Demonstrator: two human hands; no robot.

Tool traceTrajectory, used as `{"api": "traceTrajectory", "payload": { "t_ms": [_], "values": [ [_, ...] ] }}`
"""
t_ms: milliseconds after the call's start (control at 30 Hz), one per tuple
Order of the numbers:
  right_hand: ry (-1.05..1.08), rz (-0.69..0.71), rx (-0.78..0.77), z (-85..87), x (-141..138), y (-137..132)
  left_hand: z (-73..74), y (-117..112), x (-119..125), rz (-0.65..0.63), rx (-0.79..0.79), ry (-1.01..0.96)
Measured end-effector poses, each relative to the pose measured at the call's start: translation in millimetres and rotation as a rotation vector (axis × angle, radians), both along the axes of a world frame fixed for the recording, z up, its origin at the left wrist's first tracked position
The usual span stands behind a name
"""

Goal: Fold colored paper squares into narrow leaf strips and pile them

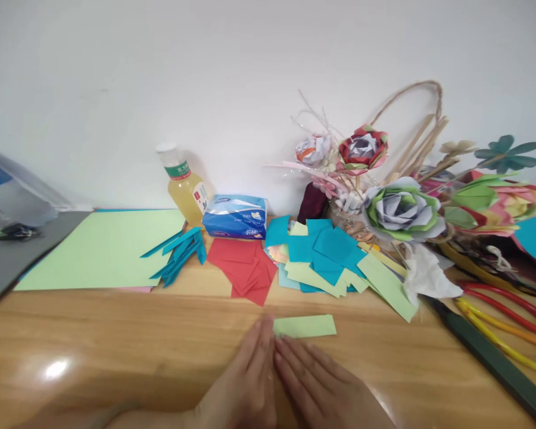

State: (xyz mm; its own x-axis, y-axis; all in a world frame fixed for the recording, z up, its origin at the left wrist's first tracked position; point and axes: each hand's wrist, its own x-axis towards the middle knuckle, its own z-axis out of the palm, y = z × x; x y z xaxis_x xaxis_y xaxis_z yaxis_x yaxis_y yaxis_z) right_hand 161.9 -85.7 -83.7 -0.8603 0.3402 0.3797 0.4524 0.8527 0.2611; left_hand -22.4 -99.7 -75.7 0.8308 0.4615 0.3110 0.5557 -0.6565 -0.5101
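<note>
Viewing via head cam, I find the green strip (306, 326) flat on the table (116, 357), on the near side of the loose paper. L hand (243, 375): fingers straight, close together, tips at the strip's left end. R hand (324, 381): fingers extended, tips by its near-left corner. Grip: narrow finger spacing, both hands; can't tell if either pinches paper, as the contact side is hidden.

Procedure (my judgement): steady w/ L fingertips, work w/ R; square edges first; apply light, even pressure, since thin paper probably wrinkles. Min. palm contact advised.

Surface: smooth wood, w/ glare at far L. Behind the strip, L to R: pale green sheets (102, 250), blue strips (181, 253), red paper (245, 271), blue squares (339, 250). By the white wall (116, 89): bottle (187, 193), tissue pack (234, 217), paper flowers (404, 208). Red and yellow handles lie far R.
</note>
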Motion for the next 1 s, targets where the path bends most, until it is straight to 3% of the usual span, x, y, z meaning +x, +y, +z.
{"api": "traceTrajectory", "payload": {
  "t_ms": [100,200,233,333,600,800,1000],
  "values": [
    [0.106,-0.116,-0.001,-6.9,0,-5,0.8,-1,-1,-0.004,-0.010,0.009],
    [0.100,-0.173,0.022,0.0,9,-5,-0.1,-1,-1,-0.001,-0.013,0.022],
    [0.027,-0.124,0.041,3.8,14,-4,-0.4,-2,-1,0.005,-0.010,0.025],
    [-0.067,-0.191,0.151,10.9,27,-1,0.4,-3,-2,0.037,0.006,0.040],
    [-0.361,-0.242,0.273,-1.7,40,-2,0.7,-4,-1,0.062,0.034,0.013],
    [-0.152,-0.240,0.177,3.5,34,-1,-1.2,4,-1,0.031,-0.026,-0.362],
    [0.215,-0.181,-0.017,6.9,20,0,-2.1,12,0,-0.007,-0.120,-0.317]
  ]
}}
